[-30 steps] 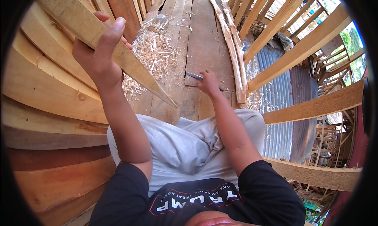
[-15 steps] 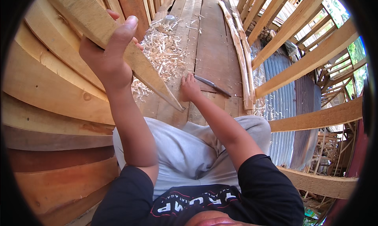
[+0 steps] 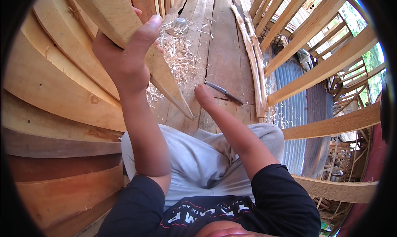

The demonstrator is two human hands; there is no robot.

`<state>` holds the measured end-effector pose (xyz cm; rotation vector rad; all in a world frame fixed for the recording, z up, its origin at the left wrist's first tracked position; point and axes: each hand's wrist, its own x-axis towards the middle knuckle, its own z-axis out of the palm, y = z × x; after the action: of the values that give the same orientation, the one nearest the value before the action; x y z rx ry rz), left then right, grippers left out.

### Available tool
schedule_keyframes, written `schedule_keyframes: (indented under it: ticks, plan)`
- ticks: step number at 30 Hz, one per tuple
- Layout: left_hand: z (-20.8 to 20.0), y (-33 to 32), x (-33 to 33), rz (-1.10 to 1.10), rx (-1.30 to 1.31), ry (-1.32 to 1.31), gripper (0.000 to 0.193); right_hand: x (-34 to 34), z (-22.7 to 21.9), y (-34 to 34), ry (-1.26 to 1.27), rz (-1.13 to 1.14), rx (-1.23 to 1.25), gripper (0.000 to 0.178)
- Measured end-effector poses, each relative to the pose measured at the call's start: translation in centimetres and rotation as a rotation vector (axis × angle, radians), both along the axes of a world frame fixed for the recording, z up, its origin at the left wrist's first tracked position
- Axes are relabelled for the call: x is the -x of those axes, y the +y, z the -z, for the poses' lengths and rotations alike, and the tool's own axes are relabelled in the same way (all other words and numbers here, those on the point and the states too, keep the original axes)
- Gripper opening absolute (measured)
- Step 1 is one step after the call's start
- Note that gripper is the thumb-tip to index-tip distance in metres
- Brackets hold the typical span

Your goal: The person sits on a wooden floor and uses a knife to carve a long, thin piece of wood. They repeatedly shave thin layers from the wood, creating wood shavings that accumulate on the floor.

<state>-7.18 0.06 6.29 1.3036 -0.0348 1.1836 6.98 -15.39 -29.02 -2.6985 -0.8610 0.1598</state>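
Observation:
A long wooden board (image 3: 162, 73) with a tapered, pointed lower end slants across the left side. My left hand (image 3: 128, 55) is closed around it, thumb along the near face and fingertips showing past its far edge. The pointed end comes down close to the floorboards. My right hand (image 3: 204, 95) is low over the floor, to the right of that point, with its fingers turned under and hidden from view. Just beyond and to the right of it lies a knife (image 3: 224, 92) with a dark handle, apart from the hand.
Curled wood shavings (image 3: 175, 51) cover part of the plank floor (image 3: 225, 51), with a small clear container (image 3: 180, 21) among them. Long thin wood strips (image 3: 253, 63) lie along the right. Wooden slats (image 3: 318, 92) stand at the right, and stacked boards (image 3: 58, 96) line the left.
My left hand and the board have shifted slightly right and down in the picture. My right hand's fingers, visible before on the floor, are now tucked out of sight. The knife stays put.

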Motion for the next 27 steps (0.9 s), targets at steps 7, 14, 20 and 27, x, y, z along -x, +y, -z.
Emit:
schedule_keyframes:
  ticks: [7,14,20,27]
  plan:
    - [0.1,0.6,0.3,0.026,-0.021,-0.022,0.028,-0.7,-1.7,1.6,0.075,0.238,-0.053,0.012]
    - [0.4,1.5,0.4,-0.001,0.01,0.014,0.029,-4.4,-3.1,7.8,0.896,0.314,-1.049,0.03]
    - [0.2,1.4,0.4,0.0,0.029,0.012,0.028,-7.1,-3.8,4.8,0.299,0.442,-0.481,0.052]
    - [0.4,1.0,-0.3,-0.019,0.013,0.044,0.031,-7.1,-1.4,0.0,0.053,0.651,-0.005,0.076]
